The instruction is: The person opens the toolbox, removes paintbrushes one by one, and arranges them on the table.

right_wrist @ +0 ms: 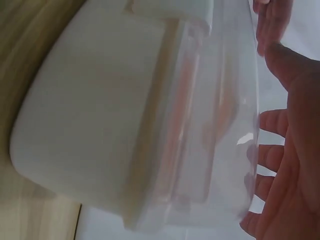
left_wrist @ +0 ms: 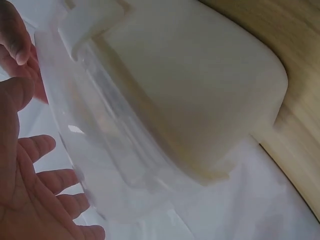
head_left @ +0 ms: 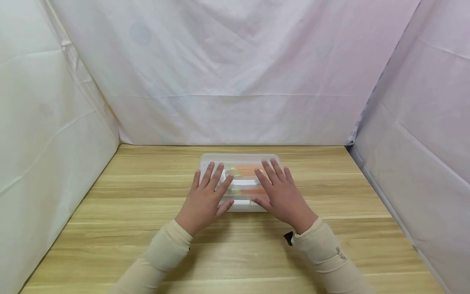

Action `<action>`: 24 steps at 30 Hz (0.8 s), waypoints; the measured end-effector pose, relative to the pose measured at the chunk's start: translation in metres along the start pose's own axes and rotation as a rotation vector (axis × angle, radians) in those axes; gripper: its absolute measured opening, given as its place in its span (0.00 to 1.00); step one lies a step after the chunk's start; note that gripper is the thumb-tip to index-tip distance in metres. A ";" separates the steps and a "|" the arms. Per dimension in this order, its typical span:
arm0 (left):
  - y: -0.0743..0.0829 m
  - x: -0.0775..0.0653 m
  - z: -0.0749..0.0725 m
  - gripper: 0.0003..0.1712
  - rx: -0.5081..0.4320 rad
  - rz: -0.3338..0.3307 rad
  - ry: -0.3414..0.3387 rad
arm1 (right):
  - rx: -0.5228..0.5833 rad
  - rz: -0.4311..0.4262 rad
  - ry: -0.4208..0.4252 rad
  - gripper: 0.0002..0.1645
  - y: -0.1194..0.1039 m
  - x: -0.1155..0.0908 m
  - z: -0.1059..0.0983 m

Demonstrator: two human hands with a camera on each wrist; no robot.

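A white box (left_wrist: 200, 75) with a clear domed lid (head_left: 240, 158) stands on the table. Orange strips (head_left: 247, 168) with greenish ends and white pieces show through the lid; their kind is unclear. My left hand (head_left: 203, 204) lies over the left part of the lid, fingers spread, its fingertips at the lid's top in the left wrist view. Over the right part is my right hand (head_left: 284, 200), also with spread fingers, its fingertips touching the lid in the right wrist view. Neither hand is curled round anything. A white latch (right_wrist: 172, 9) sits on the box's front side.
The wood-grain table (head_left: 147, 183) extends around the box. White cloth hangs behind the table as a back curtain (head_left: 227, 81), with more cloth along the left side (head_left: 47, 122) and the right side (head_left: 422, 122).
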State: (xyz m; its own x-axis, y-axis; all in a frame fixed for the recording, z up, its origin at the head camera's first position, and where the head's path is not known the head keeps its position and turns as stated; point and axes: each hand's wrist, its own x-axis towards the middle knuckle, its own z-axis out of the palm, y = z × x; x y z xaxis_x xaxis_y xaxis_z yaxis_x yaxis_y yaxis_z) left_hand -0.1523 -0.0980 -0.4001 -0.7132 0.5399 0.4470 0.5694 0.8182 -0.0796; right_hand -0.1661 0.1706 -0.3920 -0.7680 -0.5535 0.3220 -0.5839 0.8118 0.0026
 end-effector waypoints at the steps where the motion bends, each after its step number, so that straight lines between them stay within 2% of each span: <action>1: 0.001 0.000 0.001 0.39 0.005 0.005 0.002 | -0.001 -0.011 0.005 0.47 -0.002 -0.001 0.002; 8: 0.007 -0.001 0.013 0.40 0.010 -0.002 0.001 | -0.062 -0.047 0.019 0.46 -0.011 -0.004 0.019; 13: 0.008 -0.003 0.022 0.42 0.071 0.017 -0.002 | -0.133 -0.062 0.055 0.48 -0.013 -0.004 0.026; 19: 0.006 -0.006 0.030 0.46 0.143 0.041 0.051 | -0.177 -0.077 0.096 0.51 -0.015 -0.003 0.032; 24: 0.006 -0.006 0.033 0.46 0.163 0.048 0.078 | -0.207 -0.073 0.134 0.53 -0.018 -0.001 0.036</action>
State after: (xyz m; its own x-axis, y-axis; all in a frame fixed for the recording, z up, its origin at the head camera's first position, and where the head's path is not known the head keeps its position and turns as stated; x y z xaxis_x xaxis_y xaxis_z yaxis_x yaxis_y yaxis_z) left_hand -0.1581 -0.0896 -0.4329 -0.6496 0.5670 0.5065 0.5237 0.8166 -0.2424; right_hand -0.1643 0.1499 -0.4262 -0.6764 -0.5935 0.4362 -0.5596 0.7991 0.2196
